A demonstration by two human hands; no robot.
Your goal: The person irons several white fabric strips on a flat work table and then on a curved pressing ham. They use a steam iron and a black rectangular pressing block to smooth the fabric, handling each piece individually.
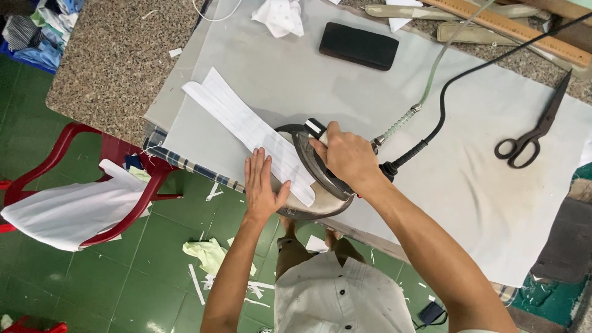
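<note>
Left hand (261,185): laid flat, palm down, fingers extended and held together, thumb spread, forearm bare. Right hand (344,155): closed in a fist-like grip, knuckles upward, wrist slightly bent, forearm extended diagonally.

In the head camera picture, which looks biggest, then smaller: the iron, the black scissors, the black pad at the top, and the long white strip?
1. White strip, the longest.
2. Iron, partly hidden by the right hand and the strip.
3. Scissors and black pad look about alike, so I would not rank them.
</note>
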